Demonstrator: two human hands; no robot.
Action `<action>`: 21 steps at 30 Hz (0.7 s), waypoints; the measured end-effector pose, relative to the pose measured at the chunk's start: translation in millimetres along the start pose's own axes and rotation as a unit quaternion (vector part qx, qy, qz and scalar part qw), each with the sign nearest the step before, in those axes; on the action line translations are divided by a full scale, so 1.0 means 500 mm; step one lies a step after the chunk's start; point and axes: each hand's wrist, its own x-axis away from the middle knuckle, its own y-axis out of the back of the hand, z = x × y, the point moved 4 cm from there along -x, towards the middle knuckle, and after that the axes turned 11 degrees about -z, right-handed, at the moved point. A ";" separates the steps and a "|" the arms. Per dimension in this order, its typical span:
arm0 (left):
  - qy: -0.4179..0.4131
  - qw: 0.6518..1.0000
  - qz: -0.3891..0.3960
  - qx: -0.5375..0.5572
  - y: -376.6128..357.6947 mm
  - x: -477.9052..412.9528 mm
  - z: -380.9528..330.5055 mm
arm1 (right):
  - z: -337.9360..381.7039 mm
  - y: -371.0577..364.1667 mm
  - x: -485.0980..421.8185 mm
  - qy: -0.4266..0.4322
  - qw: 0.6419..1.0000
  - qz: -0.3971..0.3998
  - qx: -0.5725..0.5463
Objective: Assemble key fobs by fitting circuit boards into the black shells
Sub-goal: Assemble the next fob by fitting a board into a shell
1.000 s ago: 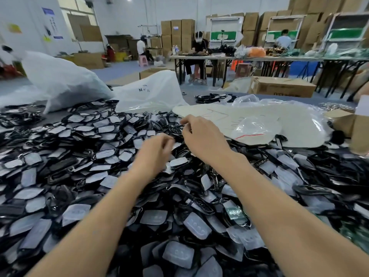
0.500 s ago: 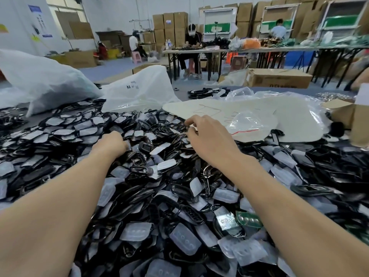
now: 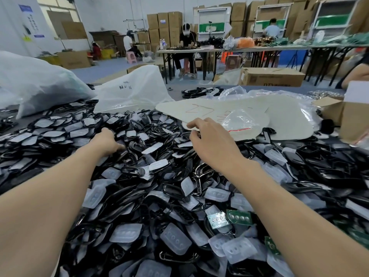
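A deep pile of black key fob shells [image 3: 173, 191] mixed with clear rubber button pads [image 3: 175, 238] covers the table. Green circuit boards [image 3: 239, 216] lie in the pile near my right forearm, with more at the right edge [image 3: 359, 234]. My left hand [image 3: 105, 141] reaches into the pile at centre left, its thumb against a black shell and its fingers curled down behind the hand. My right hand [image 3: 209, 140] hovers over the pile beside the white sheets, fingers curled. Whether it holds anything is hidden.
White foam sheets [image 3: 219, 108] and a clear plastic bag [image 3: 239, 122] lie past my right hand. Big white bags [image 3: 135, 88] stand at the back left. A cardboard box [image 3: 351, 116] sits at the right. People work at tables [image 3: 259, 49] in the background.
My hands, close together a second ago, have parted. The left hand moved left and down into the pile. The right hand stayed near the white sheets.
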 end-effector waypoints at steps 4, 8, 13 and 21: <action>-0.012 0.999 -0.020 0.032 0.001 0.015 0.012 | 0.001 0.004 0.009 0.001 1.000 0.003 -0.004; -0.024 0.993 -0.071 0.096 0.027 0.039 0.012 | -0.005 0.019 0.021 -0.006 1.000 -0.012 -0.015; -0.069 0.944 -0.131 0.293 0.109 0.118 -0.089 | -0.018 0.060 0.032 -0.041 0.993 -0.036 -0.103; -0.131 0.806 0.056 0.575 0.126 0.414 -0.335 | -0.036 0.166 0.098 -0.146 0.933 -0.038 -0.326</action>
